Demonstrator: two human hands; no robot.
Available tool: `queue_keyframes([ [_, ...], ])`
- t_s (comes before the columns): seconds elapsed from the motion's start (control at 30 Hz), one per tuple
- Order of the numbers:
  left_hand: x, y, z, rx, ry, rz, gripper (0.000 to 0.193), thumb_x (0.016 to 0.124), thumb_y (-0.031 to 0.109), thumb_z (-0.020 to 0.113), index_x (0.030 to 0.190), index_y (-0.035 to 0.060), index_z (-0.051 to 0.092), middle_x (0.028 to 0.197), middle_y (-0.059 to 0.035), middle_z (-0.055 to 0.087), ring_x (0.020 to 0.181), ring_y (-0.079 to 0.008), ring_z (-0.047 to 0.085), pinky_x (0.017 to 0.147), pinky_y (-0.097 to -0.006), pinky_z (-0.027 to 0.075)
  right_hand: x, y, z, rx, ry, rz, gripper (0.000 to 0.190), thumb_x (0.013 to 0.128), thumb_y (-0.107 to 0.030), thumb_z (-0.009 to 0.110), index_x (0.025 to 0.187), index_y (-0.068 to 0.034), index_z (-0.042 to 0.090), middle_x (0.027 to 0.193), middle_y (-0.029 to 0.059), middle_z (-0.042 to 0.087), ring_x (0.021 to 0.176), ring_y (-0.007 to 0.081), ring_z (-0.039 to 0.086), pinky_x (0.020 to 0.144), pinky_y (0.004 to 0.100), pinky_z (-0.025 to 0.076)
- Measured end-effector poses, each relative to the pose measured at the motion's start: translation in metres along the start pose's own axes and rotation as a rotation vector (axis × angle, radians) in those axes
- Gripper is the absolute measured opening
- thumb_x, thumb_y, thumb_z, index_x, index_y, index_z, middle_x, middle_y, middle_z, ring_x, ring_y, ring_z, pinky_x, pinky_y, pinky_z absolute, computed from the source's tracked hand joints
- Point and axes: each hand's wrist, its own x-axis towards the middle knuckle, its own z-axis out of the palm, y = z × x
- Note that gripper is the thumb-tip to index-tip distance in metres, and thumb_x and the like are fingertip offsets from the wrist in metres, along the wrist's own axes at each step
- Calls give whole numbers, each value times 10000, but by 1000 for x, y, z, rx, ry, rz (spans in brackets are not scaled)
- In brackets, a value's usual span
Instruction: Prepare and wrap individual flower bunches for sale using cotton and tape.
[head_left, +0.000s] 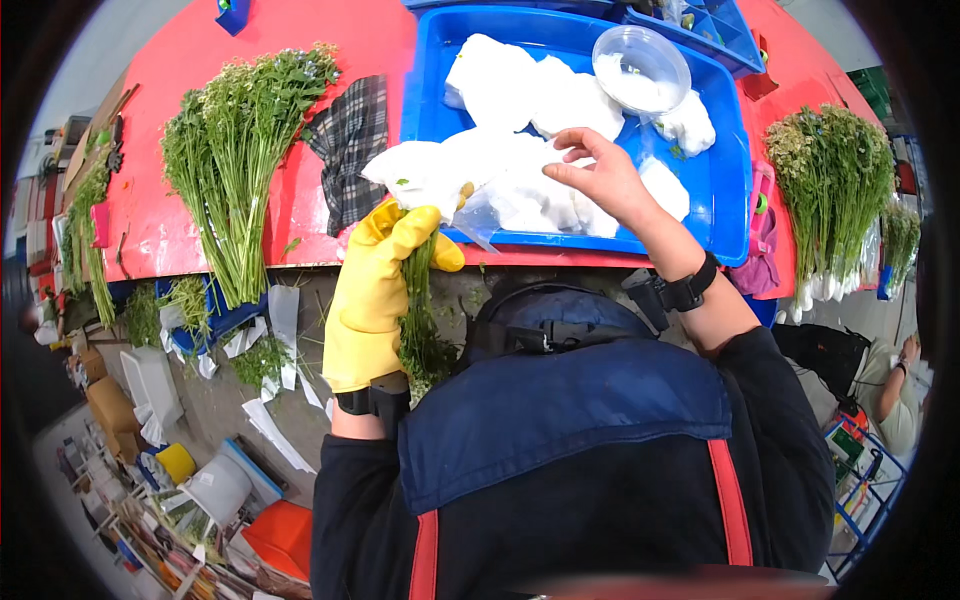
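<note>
My left hand (381, 274), in a yellow rubber glove, grips a bunch of green stems (418, 319) at the front edge of the table. The leafy end hangs down below the glove. White wadding (416, 172) covers the upper end of the bunch, just above the glove. My bare right hand (596, 176) is over a blue tray (716, 195), thumb and fingers apart with nothing seen between them. Beneath it spreads a heap of white wadding (529, 184). Clear plastic film (480, 221) lies at the tray's near edge.
A round clear tub (641, 71) rests in the tray. Flower bunches lie left (240, 165) and right (829, 187) on the red table (360, 45), near a checked cloth (352, 150). Waste stems fill a blue bin (214, 315). Another person's arm (896, 382) shows far right.
</note>
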Motion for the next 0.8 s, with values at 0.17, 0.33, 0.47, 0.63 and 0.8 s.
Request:
queue_keyframes([
  [0.17,-1,4,-8,-3,-21,44,279,898,201,668,1095,4,667,776,-95,702,630,-184,662,624,-298,528,-6,-4,3,600,-354,82,245,913,-170,668,1076,13,669,959,56,703,869,130,626,775,277,510],
  [0.33,5,0,-14,3,28,50,344,901,229,658,1147,-11,649,936,-120,705,638,-168,652,643,-290,538,-10,-14,-6,557,-268,175,190,899,-157,687,987,11,698,836,58,690,772,120,628,743,261,503],
  [0.47,2,2,-16,105,102,15,394,900,245,651,1194,-18,646,1076,-140,709,650,-151,648,645,-276,539,-9,-24,-18,543,-158,154,181,871,-140,709,967,13,699,831,45,680,761,110,621,716,255,495],
  [0.63,-4,4,-9,111,86,62,401,890,250,659,1188,-18,649,1051,-146,717,660,-151,655,656,-269,530,-16,-35,-23,348,-11,55,118,854,-100,721,867,-4,654,797,2,634,744,65,557,694,228,460],
  [0.8,-6,1,-1,27,-118,-48,311,875,161,675,1120,-29,650,922,-142,704,691,-212,685,659,-333,545,-26,-51,0,235,18,-133,105,848,-83,719,844,-16,638,770,-3,625,714,51,534,652,226,456],
])
